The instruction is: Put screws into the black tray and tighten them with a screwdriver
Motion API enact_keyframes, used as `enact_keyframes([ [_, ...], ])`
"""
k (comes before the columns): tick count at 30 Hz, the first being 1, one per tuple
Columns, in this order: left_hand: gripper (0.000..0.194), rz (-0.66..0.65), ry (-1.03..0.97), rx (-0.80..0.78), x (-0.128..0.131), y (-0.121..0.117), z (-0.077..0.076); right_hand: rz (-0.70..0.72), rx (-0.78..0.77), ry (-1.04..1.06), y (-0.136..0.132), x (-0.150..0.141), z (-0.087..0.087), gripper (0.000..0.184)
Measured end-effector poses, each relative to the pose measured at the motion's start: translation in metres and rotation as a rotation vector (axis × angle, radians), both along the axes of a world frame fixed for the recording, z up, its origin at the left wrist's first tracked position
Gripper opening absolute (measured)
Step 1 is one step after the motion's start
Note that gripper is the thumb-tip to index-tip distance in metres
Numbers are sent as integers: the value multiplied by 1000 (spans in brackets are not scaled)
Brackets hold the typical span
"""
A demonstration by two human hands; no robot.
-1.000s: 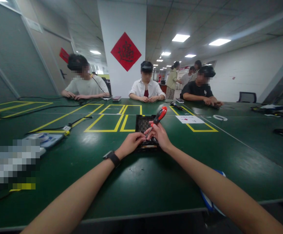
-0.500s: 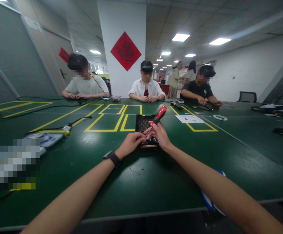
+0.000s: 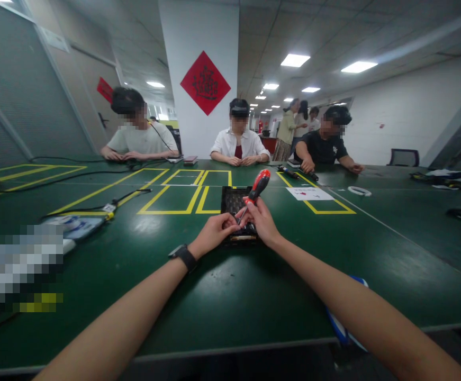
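A black tray-like device (image 3: 234, 202) lies on the green table (image 3: 222, 296) ahead of me. My right hand (image 3: 261, 221) is closed round the shaft of a screwdriver with a red and black handle (image 3: 259, 185), which tilts up and to the right. My left hand (image 3: 213, 234), a black watch on its wrist, rests at the device's near edge with fingers curled at the screwdriver's tip. What those fingers pinch is too small to see.
Three people sit across the table, hands on their own items. Yellow tape rectangles (image 3: 174, 198) mark the table. A white paper (image 3: 308, 193) and a white ring (image 3: 359, 191) lie at right, cables (image 3: 127, 198) and a blurred patch at left, a blue-white object (image 3: 339, 328) under my right forearm.
My hands and the screwdriver have barely moved. The person in black at the far right has shifted arms, and people standing in the background have moved.
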State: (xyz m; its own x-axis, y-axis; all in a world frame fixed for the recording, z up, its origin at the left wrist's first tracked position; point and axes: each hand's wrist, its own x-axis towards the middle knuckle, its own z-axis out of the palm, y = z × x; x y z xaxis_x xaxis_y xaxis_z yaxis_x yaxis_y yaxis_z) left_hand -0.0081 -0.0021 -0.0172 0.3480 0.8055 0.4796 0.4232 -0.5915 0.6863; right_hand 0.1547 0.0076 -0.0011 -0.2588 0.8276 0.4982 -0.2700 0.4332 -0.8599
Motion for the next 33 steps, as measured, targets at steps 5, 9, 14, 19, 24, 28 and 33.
enact_keyframes([
  [5,25,-16,30,10,-1,1,0,40,-45,31,2,2,-1,34],
  [9,24,-19,51,69,-3,1,0,37,-56,38,2,2,0,33],
  [14,25,3,48,52,-1,1,-1,-13,-25,29,-1,0,3,29],
  [19,26,16,31,39,-1,1,-2,1,-15,17,-2,0,2,30],
  [24,26,-42,56,64,-4,3,-3,49,-45,50,2,2,0,32],
  [28,25,-24,47,80,-2,3,-3,24,-37,50,3,1,0,28],
  [33,25,14,26,66,1,3,-3,9,-6,29,2,0,-1,29],
])
